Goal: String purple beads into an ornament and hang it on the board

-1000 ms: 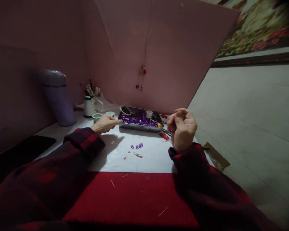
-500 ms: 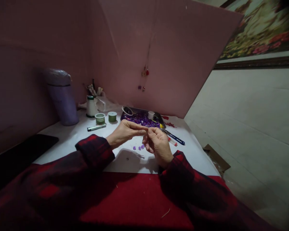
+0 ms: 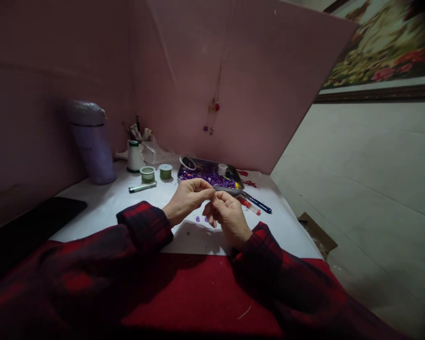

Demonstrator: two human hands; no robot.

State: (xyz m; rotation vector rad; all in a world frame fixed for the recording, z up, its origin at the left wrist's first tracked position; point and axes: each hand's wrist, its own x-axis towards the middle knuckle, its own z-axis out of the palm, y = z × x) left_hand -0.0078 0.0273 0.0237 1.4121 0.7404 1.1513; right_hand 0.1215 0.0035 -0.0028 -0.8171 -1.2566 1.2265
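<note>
My left hand (image 3: 189, 200) is closed in a pinch, its fingertips meeting those of my right hand (image 3: 228, 215) above the white table surface. The right hand pinches too, with its lower fingers curled. Whatever lies between the fingertips is too small to make out. Below them, a few purple beads (image 3: 197, 219) rest on the white surface, partly covered by the right fingers. Just behind the hands stands a dark tray (image 3: 241, 180) with a heap of purple beads (image 3: 212, 178) in it.
Right of the tray lie a dark blue-handled tool (image 3: 260, 204) and a red-capped clear tube (image 3: 254, 209). Two green thread spools (image 3: 165, 172), a pen (image 3: 142, 187), a white thread cone (image 3: 135, 157) and a purple tumbler (image 3: 94, 153) stand or lie at left. Pendants (image 3: 217, 107) hang behind.
Both hands have shifted slightly, and the left fingers, straighter before, are now more bent. The right hand has moved a little left, covering more of the loose beads.
</note>
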